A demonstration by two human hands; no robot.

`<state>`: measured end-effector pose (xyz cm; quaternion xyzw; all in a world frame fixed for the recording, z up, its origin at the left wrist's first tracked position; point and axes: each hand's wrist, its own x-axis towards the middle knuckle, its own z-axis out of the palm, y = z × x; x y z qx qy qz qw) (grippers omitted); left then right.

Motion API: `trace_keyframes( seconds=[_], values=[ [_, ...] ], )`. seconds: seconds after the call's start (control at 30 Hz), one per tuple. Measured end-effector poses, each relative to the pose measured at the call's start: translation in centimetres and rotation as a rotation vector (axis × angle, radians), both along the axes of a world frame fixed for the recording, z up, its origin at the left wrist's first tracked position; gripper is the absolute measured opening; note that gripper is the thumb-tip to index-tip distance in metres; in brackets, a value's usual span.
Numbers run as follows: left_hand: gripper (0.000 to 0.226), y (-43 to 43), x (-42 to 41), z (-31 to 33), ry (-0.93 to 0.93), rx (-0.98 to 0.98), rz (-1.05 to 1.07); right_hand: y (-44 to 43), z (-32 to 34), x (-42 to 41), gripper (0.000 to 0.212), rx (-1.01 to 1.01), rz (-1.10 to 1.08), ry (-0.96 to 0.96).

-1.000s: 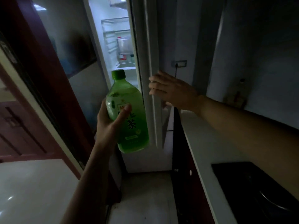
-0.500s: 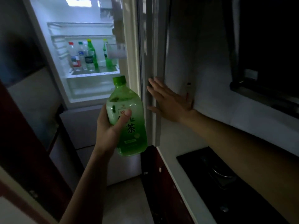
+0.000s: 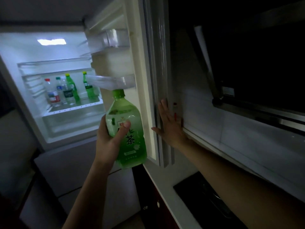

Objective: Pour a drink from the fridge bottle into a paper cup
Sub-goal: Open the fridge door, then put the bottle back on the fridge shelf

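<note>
Green plastic glows in the fridge light as a person's left hand (image 3: pixel 107 139) grips a large, green-capped tea bottle (image 3: pixel 132 144) around its middle. The fingers wrap behind it and the thumb presses on the label, holding it upright and clear of the shelves, just in front of the inner face of the open white fridge door (image 3: pixel 145 63). The right hand (image 3: pixel 170 129) lies flat and straight-fingered against the door's outer edge, holding nothing; in the dim kitchen it is hard to say whether it is pushing the door or only steadying it. By the look of things the task is at an early stage: the bottle is out of the fridge, but its cap is on, the door stands open, no paper cup is in view, and the pouring is yet to come. Pale green drink fills the bottle to about its shoulder. Behind it, on a lit white fridge shelf (image 3: pixel 72 109), stand several small plastic bottles (image 3: pixel 69 95), one red-capped and others green, with liquid in them. Two clear plastic door bins (image 3: pixel 115 80) jut from the door above the bottle's cap. At lower right run a white counter (image 3: pixel 165 184) and a dark hob (image 3: pixel 206 200).
</note>
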<state>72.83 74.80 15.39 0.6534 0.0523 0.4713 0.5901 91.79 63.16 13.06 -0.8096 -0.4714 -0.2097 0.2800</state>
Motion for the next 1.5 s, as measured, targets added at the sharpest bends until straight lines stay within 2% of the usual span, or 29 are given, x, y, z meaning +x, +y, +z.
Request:
trace_keyframes(
  seconds=[0.1, 0.13, 0.23, 0.33, 0.53, 0.87, 1.03, 1.1, 1.2, 1.33, 1.4, 1.5],
  values=[
    [0.036, 0.2, 1.9, 0.1, -0.011, 0.007, -0.015, 0.5, -1.1, 2.8, 0.102, 0.065, -0.071, 0.004],
    [0.034, 0.2, 2.5, 0.2, -0.013, 0.003, -0.023, 0.5, -1.2, 3.4, 0.105, 0.078, -0.06, 0.059],
    [0.041, 0.3, 4.6, 0.3, -0.002, 0.008, -0.042, 0.5, -1.2, 4.9, 0.108, 0.15, 0.034, 0.2],
    [0.052, 0.4, 6.5, 0.0, 0.015, 0.011, -0.042, 0.3, -1.4, 6.6, 0.104, 0.183, 0.013, 0.167],
    [0.056, 0.5, 9.2, -0.7, 0.029, 0.013, -0.066, 0.2, -1.9, 9.7, 0.098, 0.228, 0.017, 0.198],
    [0.062, 0.8, 11.0, -1.0, 0.029, 0.012, -0.055, 0.4, -3.1, 12.1, 0.093, 0.209, 0.01, 0.126],
    [0.043, 1.4, 9.8, -1.1, 0.035, -0.01, -0.028, 0.2, -3.4, 12.4, 0.096, 0.27, -0.013, -0.015],
    [0.039, 2.0, 8.8, -1.1, 0.023, -0.012, -0.01, -0.2, -2.9, 12.3, 0.088, 0.288, 0.011, -0.011],
    [0.046, 4.0, 6.7, -1.0, -0.003, -0.055, 0.024, -1.1, -2.2, 10.7, 0.061, 0.398, 0.028, 0.052],
    [0.05, 8.6, 3.8, -0.7, -0.038, -0.099, 0.062, 0.9, -1.0, 6.6, 0.025, 0.558, 0.123, -0.114],
    [0.048, 11.0, 2.1, -0.7, -0.042, -0.09, 0.073, 4.0, -0.4, 3.7, 0.018, 0.546, 0.2, -0.154],
    [0.041, 14.9, -1.0, -0.5, -0.056, -0.103, 0.098, 10.4, 0.7, -1.3, 0.02, 0.521, 0.313, -0.039]
  ],
)
